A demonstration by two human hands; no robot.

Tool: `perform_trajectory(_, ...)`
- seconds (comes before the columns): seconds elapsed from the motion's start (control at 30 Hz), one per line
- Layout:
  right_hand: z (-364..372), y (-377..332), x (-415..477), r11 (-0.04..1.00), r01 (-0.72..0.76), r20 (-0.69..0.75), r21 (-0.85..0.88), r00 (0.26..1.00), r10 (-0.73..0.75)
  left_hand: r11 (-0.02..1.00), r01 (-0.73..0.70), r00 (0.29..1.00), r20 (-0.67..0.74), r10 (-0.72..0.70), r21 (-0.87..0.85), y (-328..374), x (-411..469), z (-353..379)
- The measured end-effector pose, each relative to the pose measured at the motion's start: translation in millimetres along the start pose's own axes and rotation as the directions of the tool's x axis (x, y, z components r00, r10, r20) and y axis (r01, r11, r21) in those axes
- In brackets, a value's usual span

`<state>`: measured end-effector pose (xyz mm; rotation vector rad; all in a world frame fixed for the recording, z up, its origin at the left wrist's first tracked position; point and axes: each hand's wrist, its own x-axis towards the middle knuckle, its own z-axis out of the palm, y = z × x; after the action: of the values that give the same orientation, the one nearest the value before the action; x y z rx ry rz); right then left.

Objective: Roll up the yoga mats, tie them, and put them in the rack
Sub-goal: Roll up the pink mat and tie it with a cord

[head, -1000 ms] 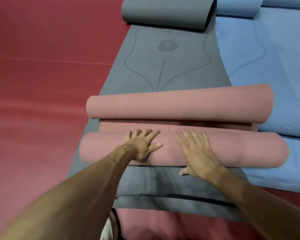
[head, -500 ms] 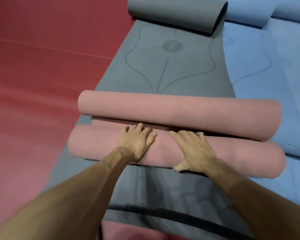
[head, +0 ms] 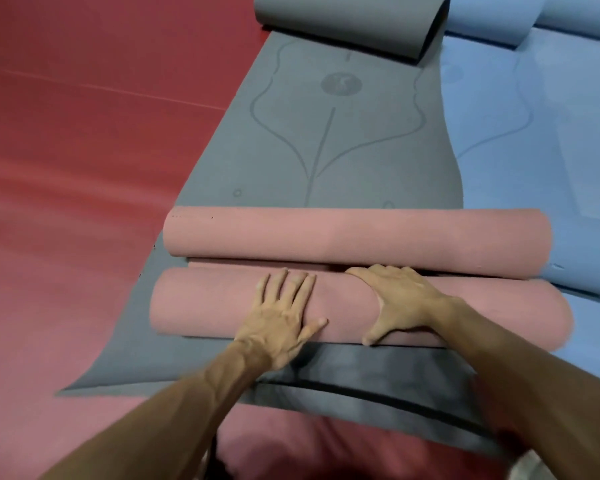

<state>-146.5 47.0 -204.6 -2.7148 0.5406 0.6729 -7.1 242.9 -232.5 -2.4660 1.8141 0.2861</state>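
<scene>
Pink mat (head: 205, 303) rolled forward; flat strip (head: 250, 263) narrower.

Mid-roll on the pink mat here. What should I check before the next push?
1. Left hand flat on the near pink roll: ok.
2. Right hand on it, fingers curled over its far side: ok.
3. Far pink roll parallel ahead: ok.
4. Pink strip between the rolls lying flat: ok.
5. Near roll's ends even: cannot tell, right end blurred.
6. Tie strap in view: not ok, none visible.
</scene>
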Motion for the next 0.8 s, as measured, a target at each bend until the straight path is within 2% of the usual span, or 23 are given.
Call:
perform_trajectory(0.2, 1, 6, 1, 1.000, 0.007, -0.117, -0.021, 0.993, -0.010, 0.999, 0.014, 0.998, 0.064, -0.012, -0.030, -7, 20, -7)
perform_trajectory(0.33, 6, 4, -2, 0.999, -0.033, -0.206, -0.043, 0.978, 0.023, 1.000, 0.014, 0.998, 0.066, -0.015, 0.019, -11, 31, -13)
perform_trajectory(0.47, 9, 4, -5, 0.996, -0.063, -0.228, -0.056, 0.972, 0.049, 1.000, -0.001, 0.998, 0.068, 0.002, -0.016, -19, 49, -23)
perform_trajectory(0.67, 15, 11, -12, 0.980, -0.042, -0.257, -0.193, 0.966, -0.009, 0.995, -0.015, 0.999, 0.051, 0.020, -0.103, -32, 74, -25)
perform_trajectory(0.8, 11, 12, -7, 0.970, -0.044, -0.265, -0.240, 0.964, -0.022, 0.992, 0.003, 0.996, 0.090, 0.008, -0.126, -37, 85, -28)
